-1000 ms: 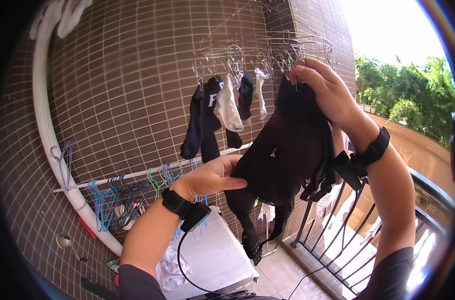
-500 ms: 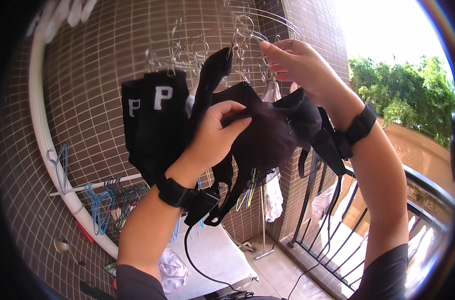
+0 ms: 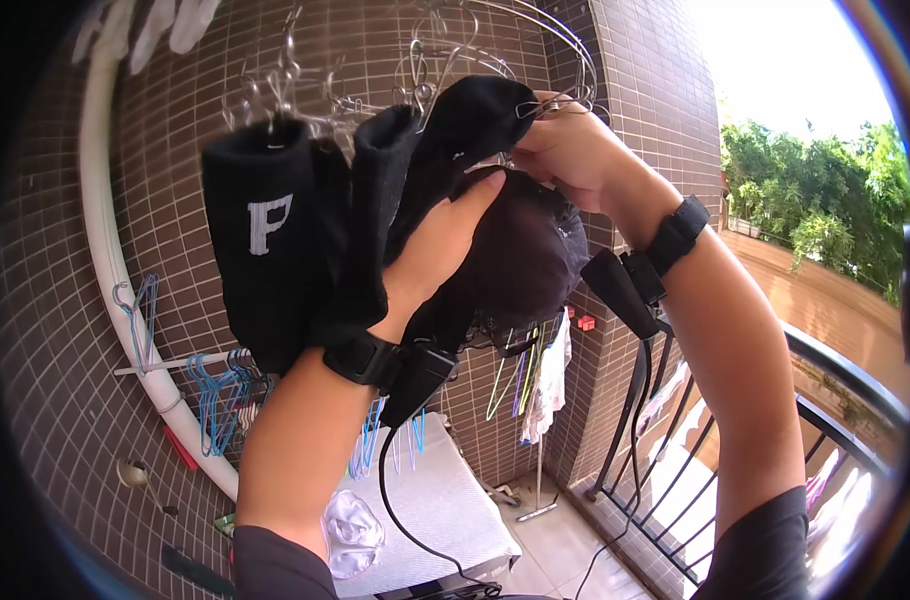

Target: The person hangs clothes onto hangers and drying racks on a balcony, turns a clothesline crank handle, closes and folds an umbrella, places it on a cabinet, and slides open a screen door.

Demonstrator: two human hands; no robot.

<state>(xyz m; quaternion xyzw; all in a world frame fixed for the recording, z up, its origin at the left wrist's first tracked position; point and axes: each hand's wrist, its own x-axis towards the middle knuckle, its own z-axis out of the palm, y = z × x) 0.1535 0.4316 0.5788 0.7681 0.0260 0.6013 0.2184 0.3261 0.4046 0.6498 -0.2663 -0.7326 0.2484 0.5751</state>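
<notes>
A metal clip hanger (image 3: pixel 565 40) with hanging clips spans the top. Black socks (image 3: pixel 270 240), one marked with a white P, hang from it at the left and middle. My left hand (image 3: pixel 445 235) holds the upper edge of a black lace garment (image 3: pixel 525 255), its thumb uppermost and its other fingers mostly hidden behind the socks. My right hand (image 3: pixel 570 150) is raised at the clips beside the end of a black sock (image 3: pixel 485 110); its fingertips are partly hidden, and what they pinch is unclear.
Blue hangers (image 3: pixel 210 405) hang on a white rail at the left. Below stands a white-covered surface (image 3: pixel 435 510) with a pale satin garment (image 3: pixel 353 535) on it. A black railing (image 3: pixel 845 370) runs along the right. A floor squeegee (image 3: pixel 538 510) stands behind.
The hanger has turned, bringing the socks nearer and leftward in front of my left arm. The black garment has been raised and bunched up. Both hands have shifted toward each other near the clips.
</notes>
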